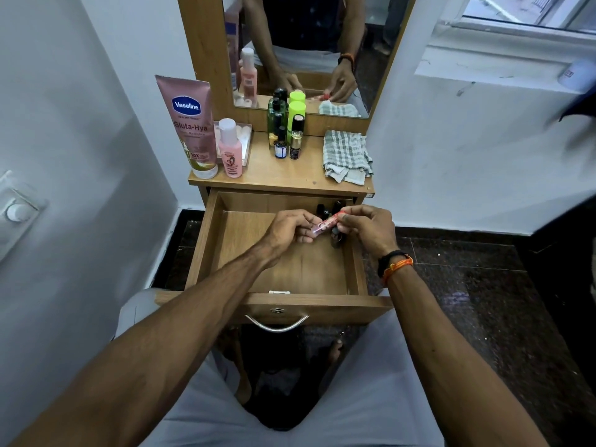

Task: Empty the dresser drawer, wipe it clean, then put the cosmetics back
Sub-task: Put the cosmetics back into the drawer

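Note:
The wooden drawer (pixel 206 240) is pulled out below the dresser top. Over its middle, my left hand (pixel 287 229) and my right hand (pixel 371 229) both grip a small pink and red tube (pixel 326 224), one at each end. Small dark bottles (pixel 329 209) stand in the drawer's far right corner, partly hidden behind my fingers. On the dresser top (pixel 283 175) stand a pink Vaseline tube (pixel 192 124), a pink bottle with a white cap (pixel 230 150), several small bottles (pixel 287 130) and a folded checked cloth (pixel 346 156).
A mirror (pixel 300 50) rises behind the dresser top. White walls close in on both sides. A windowsill (pixel 503 56) runs along the right. The floor (pixel 467 285) is dark stone. A metal handle (pixel 276 324) sits on the drawer front near my legs.

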A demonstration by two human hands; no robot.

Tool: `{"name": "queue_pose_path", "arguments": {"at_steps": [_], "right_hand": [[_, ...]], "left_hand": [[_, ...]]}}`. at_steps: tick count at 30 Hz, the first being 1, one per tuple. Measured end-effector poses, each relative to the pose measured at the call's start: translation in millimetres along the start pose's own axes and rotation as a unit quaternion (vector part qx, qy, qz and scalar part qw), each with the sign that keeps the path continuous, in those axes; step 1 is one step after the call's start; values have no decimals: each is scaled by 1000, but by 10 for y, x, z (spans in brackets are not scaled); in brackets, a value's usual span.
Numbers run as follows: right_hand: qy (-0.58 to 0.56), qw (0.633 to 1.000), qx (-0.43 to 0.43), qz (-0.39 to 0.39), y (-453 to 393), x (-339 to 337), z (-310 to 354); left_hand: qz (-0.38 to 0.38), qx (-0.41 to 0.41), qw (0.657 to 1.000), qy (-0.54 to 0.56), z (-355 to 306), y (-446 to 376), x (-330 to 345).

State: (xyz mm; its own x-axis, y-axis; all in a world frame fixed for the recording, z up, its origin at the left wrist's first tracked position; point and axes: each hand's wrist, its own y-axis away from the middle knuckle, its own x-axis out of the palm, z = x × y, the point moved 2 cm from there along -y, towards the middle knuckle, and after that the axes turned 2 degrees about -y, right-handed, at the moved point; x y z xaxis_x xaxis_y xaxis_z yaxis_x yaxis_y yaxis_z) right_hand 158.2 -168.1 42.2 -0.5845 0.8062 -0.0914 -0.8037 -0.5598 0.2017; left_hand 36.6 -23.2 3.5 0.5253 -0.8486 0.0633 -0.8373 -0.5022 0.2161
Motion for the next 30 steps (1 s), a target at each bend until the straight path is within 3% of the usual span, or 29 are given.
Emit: {"name": "queue_pose_path", "arguments": {"at_steps": [4,7,10,13,20,30], "right_hand": [[30,999,-11,6,-3,27,-16],[114,992,-59,20,35,66,7],[270,950,-149,41,43,153,27],[358,911,-200,43,25,255,16],[349,916,-192,-47,81,70,-3],[318,929,-183,-51,174,-26,-143]], "left_hand": [[11,13,1000,1,69,-14,-35],[-31,36,998,30,25,18,-82],[-82,70,993,52,-39,16,-167],[-75,116,990,2,-98,13,-181],[-64,118,967,-216,4,-97,-4],[-38,138,942,-305,-35,-86,190]]}}
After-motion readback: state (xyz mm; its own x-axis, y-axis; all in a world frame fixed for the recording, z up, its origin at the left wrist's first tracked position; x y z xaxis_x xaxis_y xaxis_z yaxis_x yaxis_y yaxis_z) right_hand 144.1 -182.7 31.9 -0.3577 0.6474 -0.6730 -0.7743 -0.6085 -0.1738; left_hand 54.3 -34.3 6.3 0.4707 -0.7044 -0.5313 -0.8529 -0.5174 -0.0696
